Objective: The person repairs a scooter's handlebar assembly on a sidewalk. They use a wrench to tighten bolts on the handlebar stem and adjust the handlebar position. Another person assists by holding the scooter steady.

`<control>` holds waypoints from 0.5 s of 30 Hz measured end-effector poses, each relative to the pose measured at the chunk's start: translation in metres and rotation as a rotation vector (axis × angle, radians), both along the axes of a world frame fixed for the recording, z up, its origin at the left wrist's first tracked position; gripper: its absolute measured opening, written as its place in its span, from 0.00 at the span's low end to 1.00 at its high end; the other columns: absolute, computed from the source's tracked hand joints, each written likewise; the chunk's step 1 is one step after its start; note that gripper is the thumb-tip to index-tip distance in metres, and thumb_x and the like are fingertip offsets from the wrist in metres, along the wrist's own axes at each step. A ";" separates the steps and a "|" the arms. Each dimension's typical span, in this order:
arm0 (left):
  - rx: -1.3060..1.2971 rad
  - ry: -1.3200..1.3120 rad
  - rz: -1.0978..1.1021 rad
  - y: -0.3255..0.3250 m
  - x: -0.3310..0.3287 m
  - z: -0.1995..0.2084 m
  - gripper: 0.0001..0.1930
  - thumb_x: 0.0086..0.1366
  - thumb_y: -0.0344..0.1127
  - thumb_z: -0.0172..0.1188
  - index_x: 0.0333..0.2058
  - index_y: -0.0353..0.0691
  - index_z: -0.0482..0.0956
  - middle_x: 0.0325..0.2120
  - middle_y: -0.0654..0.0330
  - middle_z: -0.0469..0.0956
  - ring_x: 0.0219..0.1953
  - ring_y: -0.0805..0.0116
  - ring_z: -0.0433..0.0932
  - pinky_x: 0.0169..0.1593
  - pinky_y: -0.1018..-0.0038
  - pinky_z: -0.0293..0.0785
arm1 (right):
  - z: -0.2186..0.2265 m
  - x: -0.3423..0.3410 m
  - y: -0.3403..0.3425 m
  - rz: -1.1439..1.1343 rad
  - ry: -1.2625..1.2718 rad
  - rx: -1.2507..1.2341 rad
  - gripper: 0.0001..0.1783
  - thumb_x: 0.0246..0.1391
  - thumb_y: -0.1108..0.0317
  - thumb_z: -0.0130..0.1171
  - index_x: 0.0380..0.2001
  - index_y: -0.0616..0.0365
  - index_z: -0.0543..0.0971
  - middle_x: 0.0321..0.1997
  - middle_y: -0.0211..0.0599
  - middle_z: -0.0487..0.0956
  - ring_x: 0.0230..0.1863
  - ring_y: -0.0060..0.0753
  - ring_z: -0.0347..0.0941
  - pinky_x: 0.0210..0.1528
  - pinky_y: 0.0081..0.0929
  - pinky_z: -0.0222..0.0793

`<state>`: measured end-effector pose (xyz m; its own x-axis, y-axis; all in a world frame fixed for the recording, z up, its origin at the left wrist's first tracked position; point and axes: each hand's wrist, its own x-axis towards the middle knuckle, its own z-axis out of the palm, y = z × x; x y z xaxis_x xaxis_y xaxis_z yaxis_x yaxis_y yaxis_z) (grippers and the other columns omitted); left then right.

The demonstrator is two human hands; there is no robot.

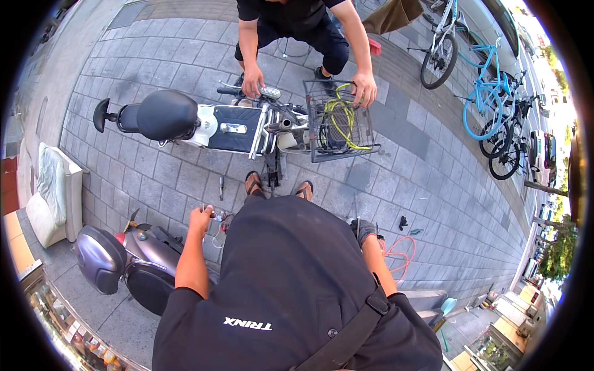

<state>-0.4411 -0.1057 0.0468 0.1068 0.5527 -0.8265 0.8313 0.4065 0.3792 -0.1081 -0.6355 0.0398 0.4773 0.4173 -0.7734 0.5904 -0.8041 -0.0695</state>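
Low on the left, my left hand [200,219] is closed around something small and thin that I cannot make out; pale wires [218,238] hang beside it. My right hand [365,229], in a dark grey glove, is curled at the right of my body, with a slim dark object along its fingers, too small to name. Beyond my sandalled feet stands a white electric scooter [209,127] with a black seat [167,114]. Its wire basket [317,114] holds a yellow-green cable [339,117]. A person opposite has one hand [252,80] at the handlebar and the other [364,89] on the basket rim.
A screwdriver-like tool [221,188] lies on the grey paving. At left are a purple-grey scooter [145,247] and a worn white armchair [74,198]. A red hose [405,256] coils at right, with small dark items [403,222] nearby. Bicycles [489,93] stand far right.
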 end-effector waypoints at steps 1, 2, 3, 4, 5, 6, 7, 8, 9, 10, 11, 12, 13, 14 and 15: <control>-0.020 0.014 0.004 -0.006 -0.008 -0.004 0.17 0.68 0.46 0.61 0.43 0.37 0.78 0.30 0.57 0.83 0.13 0.74 0.62 0.16 0.73 0.56 | 0.001 0.000 0.009 -0.142 0.201 -0.163 0.16 0.63 0.58 0.50 0.42 0.54 0.83 0.39 0.49 0.84 0.43 0.47 0.82 0.43 0.34 0.76; -0.041 0.028 0.007 -0.013 -0.015 -0.007 0.17 0.68 0.46 0.61 0.43 0.37 0.78 0.30 0.57 0.83 0.14 0.74 0.62 0.16 0.73 0.56 | 0.004 -0.001 0.014 -0.165 0.191 -0.180 0.16 0.64 0.58 0.49 0.44 0.53 0.83 0.41 0.49 0.84 0.45 0.47 0.81 0.45 0.35 0.75; -0.051 0.054 -0.006 -0.017 -0.012 -0.003 0.17 0.68 0.46 0.61 0.43 0.37 0.78 0.31 0.57 0.83 0.14 0.74 0.62 0.16 0.73 0.56 | 0.023 -0.003 0.029 -0.197 0.173 -0.194 0.17 0.64 0.58 0.49 0.45 0.53 0.82 0.43 0.50 0.84 0.48 0.47 0.81 0.47 0.35 0.75; -0.061 0.080 -0.018 -0.023 -0.009 0.002 0.17 0.68 0.46 0.61 0.43 0.37 0.78 0.31 0.57 0.83 0.14 0.74 0.62 0.16 0.73 0.56 | 0.018 -0.010 0.018 -0.265 0.162 -0.173 0.18 0.65 0.57 0.48 0.46 0.53 0.82 0.45 0.50 0.83 0.49 0.47 0.80 0.49 0.35 0.74; -0.071 0.106 -0.030 -0.028 -0.004 0.005 0.17 0.68 0.46 0.61 0.44 0.37 0.79 0.31 0.57 0.83 0.14 0.75 0.63 0.16 0.73 0.56 | 0.013 -0.013 0.009 -0.334 0.144 -0.147 0.19 0.65 0.56 0.48 0.47 0.53 0.82 0.47 0.51 0.83 0.51 0.47 0.80 0.50 0.35 0.74; -0.065 0.109 -0.033 -0.030 -0.003 0.008 0.17 0.68 0.46 0.61 0.44 0.37 0.78 0.31 0.57 0.83 0.14 0.75 0.63 0.16 0.73 0.56 | 0.011 -0.018 0.006 -0.401 0.132 -0.113 0.20 0.65 0.55 0.48 0.48 0.53 0.82 0.49 0.52 0.83 0.53 0.47 0.79 0.52 0.36 0.73; -0.059 0.111 -0.036 -0.032 -0.002 0.011 0.17 0.68 0.46 0.61 0.44 0.37 0.78 0.31 0.57 0.83 0.14 0.75 0.63 0.16 0.73 0.56 | 0.008 -0.014 0.003 -0.284 0.178 -0.150 0.19 0.64 0.55 0.49 0.47 0.53 0.82 0.48 0.51 0.83 0.52 0.47 0.80 0.52 0.36 0.74; -0.053 0.113 -0.037 -0.034 -0.001 0.014 0.17 0.68 0.46 0.61 0.44 0.37 0.78 0.31 0.57 0.83 0.14 0.75 0.63 0.16 0.73 0.56 | 0.006 -0.010 0.001 -0.165 0.222 -0.186 0.19 0.64 0.55 0.50 0.47 0.53 0.83 0.48 0.51 0.83 0.51 0.47 0.81 0.51 0.36 0.74; -0.038 0.100 -0.055 -0.031 0.000 0.014 0.18 0.67 0.47 0.62 0.44 0.37 0.78 0.31 0.57 0.83 0.14 0.75 0.63 0.16 0.73 0.56 | 0.003 -0.008 -0.001 -0.047 0.264 -0.212 0.18 0.63 0.55 0.50 0.46 0.53 0.83 0.47 0.50 0.84 0.50 0.47 0.81 0.51 0.37 0.75; -0.026 0.085 -0.066 -0.030 0.000 0.011 0.18 0.67 0.47 0.62 0.44 0.37 0.78 0.31 0.57 0.83 0.14 0.75 0.63 0.16 0.73 0.56 | -0.006 -0.005 -0.007 -0.018 0.228 -0.189 0.17 0.62 0.57 0.52 0.43 0.54 0.83 0.44 0.50 0.84 0.46 0.47 0.82 0.47 0.37 0.75; -0.013 0.070 -0.077 -0.029 0.000 0.011 0.18 0.67 0.47 0.62 0.44 0.37 0.78 0.31 0.57 0.83 0.15 0.75 0.63 0.16 0.73 0.56 | -0.020 -0.001 -0.013 0.011 0.191 -0.165 0.15 0.61 0.58 0.53 0.39 0.55 0.84 0.40 0.50 0.84 0.42 0.47 0.82 0.43 0.38 0.76; 0.024 0.056 -0.090 -0.027 0.008 0.013 0.19 0.67 0.48 0.62 0.44 0.36 0.79 0.31 0.57 0.83 0.15 0.75 0.63 0.16 0.73 0.56 | -0.039 0.001 -0.022 0.033 0.152 -0.142 0.14 0.59 0.60 0.54 0.36 0.57 0.84 0.36 0.49 0.84 0.38 0.47 0.82 0.40 0.38 0.76; 0.059 0.045 -0.099 -0.026 0.018 0.016 0.19 0.67 0.48 0.62 0.44 0.36 0.79 0.30 0.57 0.83 0.14 0.75 0.63 0.16 0.73 0.56 | -0.060 0.003 -0.032 0.058 0.116 -0.119 0.13 0.58 0.61 0.56 0.33 0.58 0.84 0.33 0.49 0.84 0.34 0.48 0.83 0.36 0.39 0.76; 0.088 0.036 -0.102 -0.027 0.024 0.019 0.19 0.67 0.49 0.61 0.44 0.36 0.79 0.30 0.57 0.83 0.14 0.75 0.63 0.16 0.73 0.56 | -0.083 0.006 -0.045 -0.092 0.213 -0.127 0.12 0.58 0.62 0.56 0.35 0.56 0.84 0.32 0.44 0.84 0.33 0.44 0.83 0.34 0.37 0.77; 0.094 0.028 -0.104 -0.024 0.032 0.019 0.20 0.68 0.49 0.60 0.45 0.36 0.78 0.30 0.57 0.82 0.14 0.75 0.63 0.16 0.73 0.57 | -0.107 0.008 -0.059 -0.250 0.306 -0.134 0.11 0.59 0.62 0.56 0.38 0.53 0.84 0.30 0.39 0.84 0.32 0.39 0.82 0.33 0.35 0.77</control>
